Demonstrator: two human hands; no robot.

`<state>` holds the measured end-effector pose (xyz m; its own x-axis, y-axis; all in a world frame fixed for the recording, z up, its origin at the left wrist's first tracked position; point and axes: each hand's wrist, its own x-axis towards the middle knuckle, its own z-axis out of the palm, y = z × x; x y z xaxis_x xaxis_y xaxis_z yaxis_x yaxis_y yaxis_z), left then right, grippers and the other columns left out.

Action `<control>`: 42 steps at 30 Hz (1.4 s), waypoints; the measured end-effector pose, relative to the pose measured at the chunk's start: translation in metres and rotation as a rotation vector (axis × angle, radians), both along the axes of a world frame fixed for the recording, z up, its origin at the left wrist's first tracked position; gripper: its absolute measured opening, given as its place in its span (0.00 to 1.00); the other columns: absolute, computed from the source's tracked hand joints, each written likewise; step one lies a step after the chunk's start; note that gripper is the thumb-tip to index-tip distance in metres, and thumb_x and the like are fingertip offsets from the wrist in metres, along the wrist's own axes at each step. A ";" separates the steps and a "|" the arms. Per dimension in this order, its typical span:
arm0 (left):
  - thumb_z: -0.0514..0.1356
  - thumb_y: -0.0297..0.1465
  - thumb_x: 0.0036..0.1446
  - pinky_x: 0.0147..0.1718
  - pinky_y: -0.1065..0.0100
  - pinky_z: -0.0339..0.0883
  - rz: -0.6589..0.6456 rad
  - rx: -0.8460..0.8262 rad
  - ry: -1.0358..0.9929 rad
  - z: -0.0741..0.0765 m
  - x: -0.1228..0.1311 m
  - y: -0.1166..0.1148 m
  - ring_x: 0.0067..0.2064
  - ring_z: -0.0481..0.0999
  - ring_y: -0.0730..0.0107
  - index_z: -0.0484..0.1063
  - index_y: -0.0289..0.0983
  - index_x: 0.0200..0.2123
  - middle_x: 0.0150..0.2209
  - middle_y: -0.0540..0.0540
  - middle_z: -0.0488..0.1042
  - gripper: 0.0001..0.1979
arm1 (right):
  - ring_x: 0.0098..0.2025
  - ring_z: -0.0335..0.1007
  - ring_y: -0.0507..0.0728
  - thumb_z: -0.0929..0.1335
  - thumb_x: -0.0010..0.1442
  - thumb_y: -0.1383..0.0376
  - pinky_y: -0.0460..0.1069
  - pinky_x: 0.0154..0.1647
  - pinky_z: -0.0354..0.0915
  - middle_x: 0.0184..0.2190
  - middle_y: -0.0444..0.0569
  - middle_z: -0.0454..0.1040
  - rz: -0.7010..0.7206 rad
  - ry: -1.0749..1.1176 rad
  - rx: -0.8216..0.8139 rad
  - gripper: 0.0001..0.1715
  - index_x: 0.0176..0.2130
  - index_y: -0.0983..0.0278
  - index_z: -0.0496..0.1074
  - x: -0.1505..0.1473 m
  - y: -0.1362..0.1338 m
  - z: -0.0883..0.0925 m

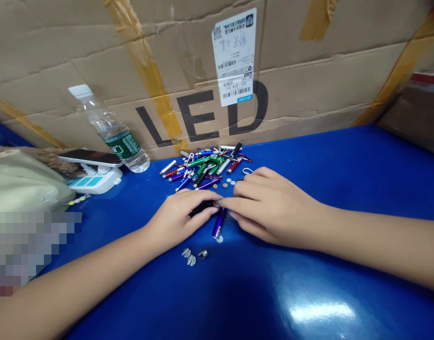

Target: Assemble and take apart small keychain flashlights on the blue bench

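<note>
My left hand [177,213] is closed round a small black keychain flashlight [202,207], its end pointing right. The fingertips of my right hand [275,208] press together at that end, against a small silvery piece [217,203]; what else they hold is hidden. A purple flashlight [219,225] lies on the table just below the fingertips, beside a small pale disc [220,239]. Several loose metal end caps [191,260] rest nearer to me. Beyond my hands is a pile of coloured keychain flashlights [206,169] with clips, with several small round discs [225,185] in front.
A large cardboard box [302,85] marked LED stands along the back of the blue table [330,264]. At the left are a water bottle [123,141], a phone [91,157] above a white power strip [96,182], and a pale bag [25,182]. Another box [413,106] stands at the right.
</note>
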<state>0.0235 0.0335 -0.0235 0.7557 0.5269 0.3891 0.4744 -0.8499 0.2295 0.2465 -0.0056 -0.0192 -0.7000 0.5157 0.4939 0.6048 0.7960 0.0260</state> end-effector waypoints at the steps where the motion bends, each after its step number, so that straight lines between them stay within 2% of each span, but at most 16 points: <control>1: 0.55 0.33 0.61 0.41 0.69 0.70 0.001 0.001 -0.005 0.000 0.000 0.000 0.40 0.77 0.70 0.70 0.39 0.45 0.41 0.48 0.78 0.10 | 0.36 0.65 0.57 0.59 0.62 0.67 0.52 0.38 0.53 0.32 0.53 0.73 -0.003 0.025 -0.004 0.16 0.44 0.66 0.72 0.000 0.000 0.000; 4: 0.56 0.33 0.61 0.42 0.68 0.70 -0.014 0.000 -0.011 0.000 0.001 0.000 0.42 0.77 0.69 0.70 0.39 0.44 0.41 0.48 0.78 0.10 | 0.38 0.66 0.58 0.59 0.63 0.67 0.52 0.39 0.55 0.35 0.55 0.73 -0.060 0.094 -0.031 0.16 0.44 0.67 0.72 0.002 0.003 0.001; 8: 0.56 0.33 0.61 0.44 0.68 0.69 -0.018 -0.020 -0.023 0.001 0.001 0.000 0.44 0.77 0.69 0.71 0.39 0.45 0.43 0.47 0.78 0.10 | 0.45 0.65 0.62 0.60 0.62 0.64 0.55 0.44 0.56 0.43 0.58 0.72 -0.173 0.060 -0.051 0.16 0.45 0.66 0.72 0.005 0.010 -0.003; 12: 0.56 0.34 0.60 0.44 0.66 0.70 0.015 -0.042 -0.035 0.001 0.000 0.000 0.44 0.77 0.67 0.71 0.39 0.45 0.43 0.46 0.78 0.11 | 0.55 0.58 0.67 0.62 0.62 0.59 0.61 0.51 0.54 0.54 0.60 0.66 -0.215 -0.013 -0.061 0.21 0.50 0.66 0.70 0.005 0.019 -0.013; 15: 0.56 0.35 0.60 0.44 0.66 0.70 0.020 -0.047 -0.041 0.001 0.000 0.000 0.43 0.77 0.66 0.72 0.39 0.45 0.43 0.46 0.78 0.12 | 0.59 0.54 0.68 0.62 0.62 0.57 0.64 0.54 0.52 0.57 0.60 0.64 -0.216 -0.052 -0.063 0.22 0.51 0.65 0.71 0.005 0.021 -0.016; 19: 0.56 0.34 0.60 0.44 0.66 0.70 0.007 -0.041 -0.031 0.000 0.000 0.000 0.43 0.77 0.67 0.71 0.39 0.45 0.43 0.47 0.78 0.11 | 0.56 0.58 0.65 0.63 0.62 0.61 0.63 0.55 0.51 0.52 0.57 0.69 -0.184 -0.039 -0.051 0.14 0.41 0.64 0.75 0.006 0.020 -0.013; 23: 0.57 0.33 0.60 0.44 0.67 0.70 -0.002 -0.033 -0.029 0.000 0.000 0.000 0.44 0.77 0.68 0.71 0.39 0.45 0.43 0.48 0.78 0.10 | 0.52 0.62 0.63 0.65 0.60 0.65 0.59 0.52 0.55 0.45 0.55 0.72 -0.183 0.027 -0.110 0.09 0.34 0.64 0.76 0.006 0.020 -0.013; 27: 0.58 0.32 0.59 0.43 0.68 0.70 -0.003 -0.043 -0.041 0.000 0.000 0.000 0.43 0.77 0.69 0.71 0.39 0.45 0.42 0.49 0.78 0.10 | 0.47 0.65 0.60 0.66 0.59 0.65 0.56 0.49 0.57 0.42 0.52 0.72 -0.131 0.157 -0.147 0.07 0.34 0.63 0.75 0.007 0.021 -0.012; 32: 0.58 0.32 0.59 0.42 0.72 0.70 -0.004 -0.097 -0.076 0.002 0.000 0.001 0.41 0.77 0.73 0.71 0.40 0.44 0.41 0.50 0.78 0.09 | 0.41 0.65 0.56 0.65 0.61 0.62 0.53 0.44 0.57 0.35 0.50 0.71 -0.075 0.346 -0.063 0.09 0.36 0.62 0.74 0.004 0.012 -0.001; 38: 0.58 0.32 0.59 0.40 0.74 0.70 -0.031 -0.100 -0.092 0.003 0.000 -0.001 0.39 0.77 0.74 0.71 0.39 0.43 0.39 0.50 0.78 0.08 | 0.36 0.63 0.54 0.63 0.63 0.63 0.51 0.40 0.55 0.31 0.47 0.70 0.045 0.318 0.040 0.11 0.35 0.61 0.75 -0.002 0.008 -0.005; 42: 0.58 0.32 0.59 0.40 0.74 0.70 -0.011 -0.113 -0.085 0.002 0.001 -0.001 0.39 0.77 0.73 0.71 0.39 0.43 0.39 0.50 0.78 0.08 | 0.34 0.61 0.53 0.62 0.64 0.65 0.50 0.36 0.54 0.30 0.48 0.70 0.053 0.292 0.109 0.13 0.34 0.62 0.75 -0.003 0.010 -0.010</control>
<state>0.0240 0.0322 -0.0211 0.7286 0.5625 0.3907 0.4399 -0.8216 0.3626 0.2434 0.0039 -0.0291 -0.5454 0.4151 0.7282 0.5567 0.8289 -0.0556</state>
